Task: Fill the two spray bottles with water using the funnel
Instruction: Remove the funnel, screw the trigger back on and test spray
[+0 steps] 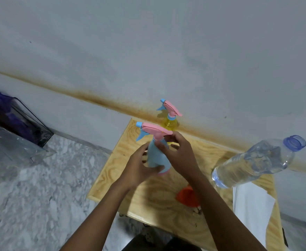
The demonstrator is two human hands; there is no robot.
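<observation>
Blue spray btl (157, 158) between L grip (139, 167) & R grip (177, 151)

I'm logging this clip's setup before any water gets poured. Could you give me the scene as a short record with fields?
surface: small pale plywood table
left hand: holds body of light blue plastic spray bottle
right hand: fingers at the blue bottle's neck
trigger heads: pink, on both bottles
second bottle: yellow plastic spray bottle, behind, untouched
funnel: orange plastic funnel, on table
water: large clear plastic water bottle, uncapped
cloth: white, right edge
</observation>
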